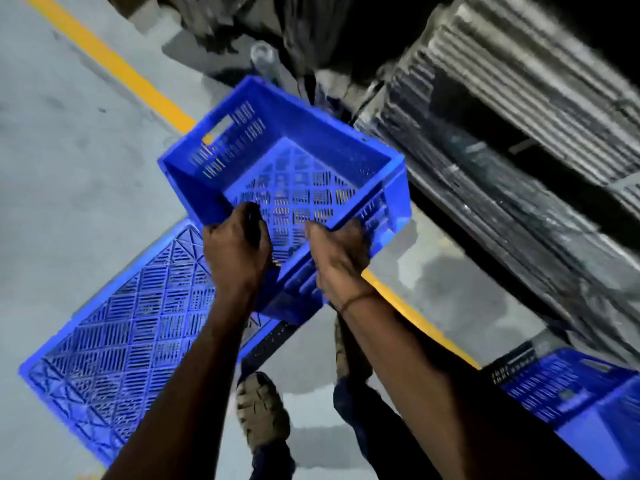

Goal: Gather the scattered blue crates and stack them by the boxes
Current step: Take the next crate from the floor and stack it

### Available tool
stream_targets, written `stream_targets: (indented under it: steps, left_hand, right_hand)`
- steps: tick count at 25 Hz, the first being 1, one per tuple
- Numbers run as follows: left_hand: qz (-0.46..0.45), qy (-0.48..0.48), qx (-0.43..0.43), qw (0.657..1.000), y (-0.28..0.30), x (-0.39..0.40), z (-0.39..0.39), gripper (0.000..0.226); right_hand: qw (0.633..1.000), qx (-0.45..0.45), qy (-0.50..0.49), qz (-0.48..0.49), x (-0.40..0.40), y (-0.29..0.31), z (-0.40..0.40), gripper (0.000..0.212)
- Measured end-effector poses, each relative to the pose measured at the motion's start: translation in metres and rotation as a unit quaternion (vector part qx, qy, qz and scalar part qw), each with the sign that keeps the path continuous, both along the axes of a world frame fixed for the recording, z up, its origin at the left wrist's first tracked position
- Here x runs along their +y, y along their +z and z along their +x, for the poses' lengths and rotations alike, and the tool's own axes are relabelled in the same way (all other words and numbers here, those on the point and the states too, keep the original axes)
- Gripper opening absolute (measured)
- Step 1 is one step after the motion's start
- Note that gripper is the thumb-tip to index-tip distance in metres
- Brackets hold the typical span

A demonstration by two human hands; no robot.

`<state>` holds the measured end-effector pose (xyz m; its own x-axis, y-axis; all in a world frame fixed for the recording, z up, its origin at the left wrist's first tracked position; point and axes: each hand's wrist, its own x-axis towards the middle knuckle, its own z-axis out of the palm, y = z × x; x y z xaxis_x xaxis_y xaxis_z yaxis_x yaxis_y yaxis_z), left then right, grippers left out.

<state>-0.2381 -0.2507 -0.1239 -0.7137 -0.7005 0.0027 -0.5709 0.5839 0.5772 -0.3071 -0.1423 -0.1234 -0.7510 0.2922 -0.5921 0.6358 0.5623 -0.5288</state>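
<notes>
I hold a blue slotted crate [304,157] in the air at the centre of the view, its open top facing me. My left hand [235,251] grips its near rim on the left. My right hand [337,254] grips the same rim further right. Below it, an upturned blue crate [121,341] lies on the floor at the lower left, its ribbed bottom facing up. A third blue crate [581,403] sits at the lower right. Stacks of flattened cardboard boxes [519,133] fill the right side.
A yellow floor line [114,64] runs diagonally from upper left to lower right across the grey concrete floor [69,168]. A clear plastic bottle [263,60] stands near dark clutter at the top. My feet in sandals [263,410] are at the bottom.
</notes>
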Motion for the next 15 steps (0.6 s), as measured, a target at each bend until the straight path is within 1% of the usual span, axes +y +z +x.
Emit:
stream_targets:
  steps: [3,6,8,12,15]
  left_hand:
    - [0.006,0.002,-0.024,1.0,0.04,-0.019,0.014,0.029]
    - [0.047,0.001,-0.046,0.998,0.089,-0.019,0.032,0.026]
    - [0.087,-0.002,-0.04,0.995,0.122,-0.015,0.046,0.025]
    - [0.143,0.033,-0.036,0.989,0.188,0.002,0.081,0.025]
    - [0.152,0.064,-0.005,0.986,0.24,0.008,0.135,0.029]
  right_hand:
    - [0.995,-0.002,0.072,0.063,0.025,0.054,0.014,0.056]
    - [0.991,-0.023,0.079,0.109,0.046,0.125,0.027,0.055]
    - [0.987,-0.014,0.092,0.133,0.054,0.181,0.039,0.054]
    - [0.985,0.015,0.1,0.14,0.054,0.283,0.086,0.056]
    - [0.986,0.034,0.117,0.118,0.053,0.354,0.131,0.056]
